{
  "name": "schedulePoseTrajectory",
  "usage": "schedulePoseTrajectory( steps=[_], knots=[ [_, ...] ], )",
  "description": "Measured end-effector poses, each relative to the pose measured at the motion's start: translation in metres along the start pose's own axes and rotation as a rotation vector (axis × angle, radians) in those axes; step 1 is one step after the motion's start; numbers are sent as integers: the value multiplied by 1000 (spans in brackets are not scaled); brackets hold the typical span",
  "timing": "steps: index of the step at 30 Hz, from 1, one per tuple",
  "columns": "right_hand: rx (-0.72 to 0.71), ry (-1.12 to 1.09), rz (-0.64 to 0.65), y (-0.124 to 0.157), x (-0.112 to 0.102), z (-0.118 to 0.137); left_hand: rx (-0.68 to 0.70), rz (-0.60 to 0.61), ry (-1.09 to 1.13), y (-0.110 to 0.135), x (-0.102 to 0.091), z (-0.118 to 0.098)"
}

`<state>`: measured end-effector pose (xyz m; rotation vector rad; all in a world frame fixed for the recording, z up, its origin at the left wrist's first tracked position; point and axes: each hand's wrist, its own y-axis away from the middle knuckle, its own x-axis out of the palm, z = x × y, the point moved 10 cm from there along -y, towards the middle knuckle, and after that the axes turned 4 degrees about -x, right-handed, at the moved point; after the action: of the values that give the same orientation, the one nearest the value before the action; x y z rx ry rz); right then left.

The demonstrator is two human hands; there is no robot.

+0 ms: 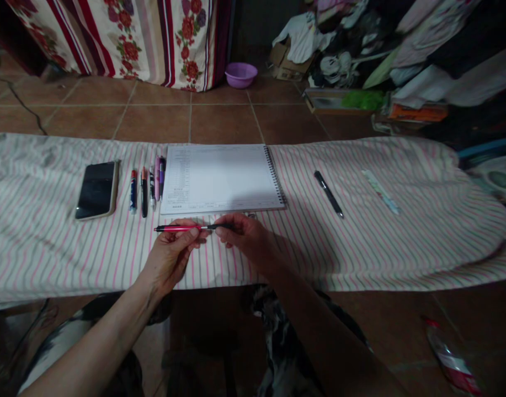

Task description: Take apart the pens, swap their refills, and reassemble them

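A pink pen (176,228) with a black end lies level just above the striped cloth (49,242), held at both ends. My left hand (172,256) pinches the pink barrel. My right hand (246,240) pinches the black end. Right behind the hands lies a spiral notebook (222,177), its page showing a printed table at the left. Several pens (147,187) lie in a row to the notebook's left, beside a dark phone (96,189).
A black pen (328,193) and a pale green stick (381,191) lie on the cloth to the right. On the tiled floor beyond are a purple bowl (240,74), a floral bedcover (124,38) and piled clothes (360,49). A plastic bottle (451,358) lies at bottom right.
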<state>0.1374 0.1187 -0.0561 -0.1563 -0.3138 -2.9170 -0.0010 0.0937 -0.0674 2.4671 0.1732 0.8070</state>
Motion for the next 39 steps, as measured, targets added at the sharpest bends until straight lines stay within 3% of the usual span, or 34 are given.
schedulePoseTrajectory(
  steps=[15,32,39],
  knots=[
    [-5,35,34,1,3,2,63,26,-53,1,3,-4],
    [-6,62,46,2,9,2,70,-23,-13,1,-1,-5],
    [-4,53,41,1,9,-1,98,29,-49,2,3,-5]
  ],
)
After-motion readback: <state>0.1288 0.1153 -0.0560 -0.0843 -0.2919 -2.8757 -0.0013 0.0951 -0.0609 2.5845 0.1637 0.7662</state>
